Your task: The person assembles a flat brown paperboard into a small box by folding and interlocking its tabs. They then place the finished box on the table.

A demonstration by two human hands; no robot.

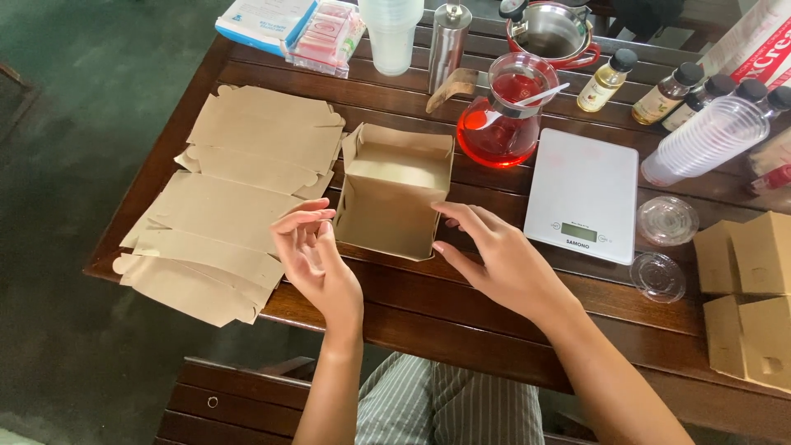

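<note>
An open brown cardboard box (394, 198) stands on the dark wooden slatted table (494, 317), its top flaps up. My left hand (317, 264) hovers just left of the box, palm turned inward, fingers loosely curled and holding nothing. My right hand (503, 259) rests on the table at the box's right lower corner, fingertips touching or nearly touching its side. Several flat unfolded cardboard blanks (231, 206) lie in an overlapping pile to the left of the box.
A glass carafe of red liquid (503, 124) and a white kitchen scale (583, 194) sit behind and right. Stacked clear cups (709, 140), lids (666, 221), small bottles (608, 80), a steel cylinder (449, 41), a pot (554, 31) and folded boxes (750, 297) surround them.
</note>
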